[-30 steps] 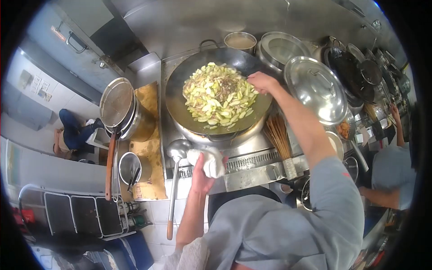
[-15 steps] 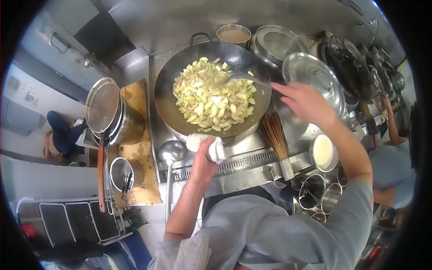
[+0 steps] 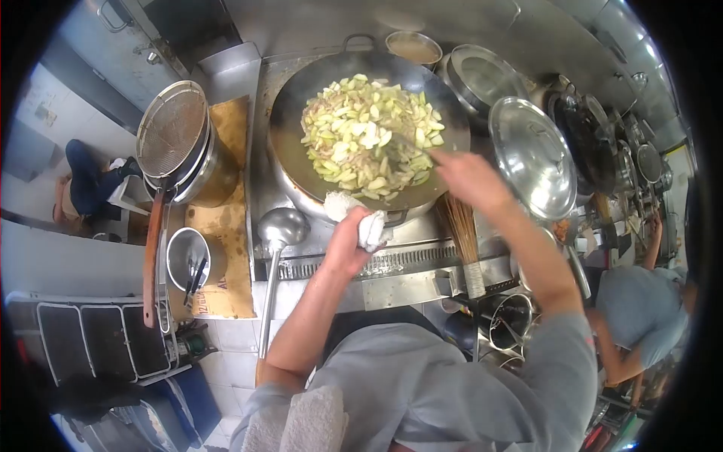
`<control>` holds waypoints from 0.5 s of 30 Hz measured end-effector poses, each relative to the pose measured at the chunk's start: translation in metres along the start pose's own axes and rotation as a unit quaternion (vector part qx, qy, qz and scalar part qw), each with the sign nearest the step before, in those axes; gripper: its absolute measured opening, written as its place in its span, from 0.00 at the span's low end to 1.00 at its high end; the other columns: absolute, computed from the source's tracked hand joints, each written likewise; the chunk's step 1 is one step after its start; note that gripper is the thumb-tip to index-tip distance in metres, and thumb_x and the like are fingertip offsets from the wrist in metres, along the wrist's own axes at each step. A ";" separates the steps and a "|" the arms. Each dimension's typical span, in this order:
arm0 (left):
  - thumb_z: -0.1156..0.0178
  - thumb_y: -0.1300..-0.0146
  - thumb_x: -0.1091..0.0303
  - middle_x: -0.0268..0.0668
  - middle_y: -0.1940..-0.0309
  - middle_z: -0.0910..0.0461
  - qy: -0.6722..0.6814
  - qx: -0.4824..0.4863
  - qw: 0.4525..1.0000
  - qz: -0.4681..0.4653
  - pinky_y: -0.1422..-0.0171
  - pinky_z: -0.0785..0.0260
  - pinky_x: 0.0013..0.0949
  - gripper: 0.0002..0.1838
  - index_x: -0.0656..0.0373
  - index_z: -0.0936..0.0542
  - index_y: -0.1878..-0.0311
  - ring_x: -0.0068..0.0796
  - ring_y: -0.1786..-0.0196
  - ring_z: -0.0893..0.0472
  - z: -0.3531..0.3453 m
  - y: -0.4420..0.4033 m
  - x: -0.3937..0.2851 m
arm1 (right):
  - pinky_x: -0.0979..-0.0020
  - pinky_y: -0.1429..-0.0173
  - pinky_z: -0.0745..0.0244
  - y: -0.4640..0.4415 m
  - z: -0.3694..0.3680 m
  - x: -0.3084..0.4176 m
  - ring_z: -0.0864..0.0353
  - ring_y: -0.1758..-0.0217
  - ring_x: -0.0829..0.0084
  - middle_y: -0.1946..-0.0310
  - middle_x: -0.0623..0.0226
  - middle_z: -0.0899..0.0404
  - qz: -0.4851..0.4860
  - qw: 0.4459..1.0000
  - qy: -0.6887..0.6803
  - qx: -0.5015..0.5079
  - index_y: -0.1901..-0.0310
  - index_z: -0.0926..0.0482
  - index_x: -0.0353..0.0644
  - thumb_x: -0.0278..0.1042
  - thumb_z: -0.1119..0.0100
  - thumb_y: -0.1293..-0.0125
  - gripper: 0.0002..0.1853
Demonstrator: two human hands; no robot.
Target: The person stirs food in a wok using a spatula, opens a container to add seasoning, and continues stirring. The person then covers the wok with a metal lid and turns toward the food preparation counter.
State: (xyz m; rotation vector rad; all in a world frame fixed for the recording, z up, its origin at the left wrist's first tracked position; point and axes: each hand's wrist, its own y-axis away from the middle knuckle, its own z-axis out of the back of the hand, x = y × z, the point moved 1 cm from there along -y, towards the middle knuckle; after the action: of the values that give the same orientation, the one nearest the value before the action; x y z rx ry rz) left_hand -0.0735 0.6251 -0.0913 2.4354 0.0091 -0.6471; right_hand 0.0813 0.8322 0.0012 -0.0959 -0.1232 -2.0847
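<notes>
A large wok [image 3: 290, 154] on the stove is filled with a heap of pale green vegetable slices [image 3: 369, 135] mixed with brownish strips that look like meat. My left hand [image 3: 350, 245] is closed around a folded white cloth [image 3: 343, 205], pressed at the wok's near rim; the cloth hides the rim there. Over the right side of the wok, my right hand [image 3: 468, 179] grips the handle of a metal wok spatula [image 3: 409, 145]. The spatula's head is in the food, partly covered and blurred by motion.
A ladle [image 3: 283, 226] rests left of my left forearm, and a bamboo brush [image 3: 461, 230] stands right of the wok. Farther right lies a metal lid [image 3: 531, 158]. Strainers [image 3: 173, 124] sit on a pot at left. One co-worker [image 3: 640, 301] bends at right; another person [image 3: 86, 177] is at far left.
My right hand has moved down and left, pushing the spatula deeper into the food, which has shifted. The view has tilted slightly. The co-worker at right now bends more fully into view.
</notes>
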 end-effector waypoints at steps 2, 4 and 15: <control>0.44 0.28 0.55 0.31 0.62 0.18 -0.010 -0.008 1.000 -0.003 0.58 0.27 0.38 0.12 0.51 0.22 0.53 0.27 0.61 0.19 -0.005 0.013 -0.003 | 0.49 0.45 0.22 0.014 0.025 -0.026 0.16 0.55 0.44 0.57 0.48 0.15 -0.027 0.997 -0.054 -0.043 0.43 0.20 0.44 0.39 0.46 0.27 0.16; 0.44 0.27 0.52 0.29 0.60 0.18 0.000 -0.018 1.000 -0.015 0.57 0.27 0.37 0.15 0.52 0.21 0.49 0.26 0.59 0.19 -0.010 0.027 -0.001 | 0.51 0.46 0.23 0.014 0.061 -0.039 0.17 0.52 0.45 0.55 0.47 0.16 -0.073 0.994 -0.066 -0.048 0.43 0.21 0.41 0.41 0.45 0.27 0.17; 0.37 0.32 0.59 0.37 0.52 0.19 -0.195 -0.045 0.978 -0.053 0.47 0.26 0.33 0.25 0.64 0.27 0.38 0.28 0.51 0.19 0.046 0.090 0.022 | 0.81 0.86 0.51 -0.112 -0.021 -0.074 0.43 0.85 0.88 0.76 0.78 0.30 -0.272 0.798 -0.501 0.194 0.35 0.25 0.52 0.45 0.49 0.25 0.21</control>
State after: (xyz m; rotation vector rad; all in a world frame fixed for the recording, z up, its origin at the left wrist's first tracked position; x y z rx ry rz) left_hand -0.0604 0.5222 -0.0829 2.1954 0.0105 -1.1379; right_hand 0.0198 0.9487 -0.0334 -1.0139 -1.3531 -2.2886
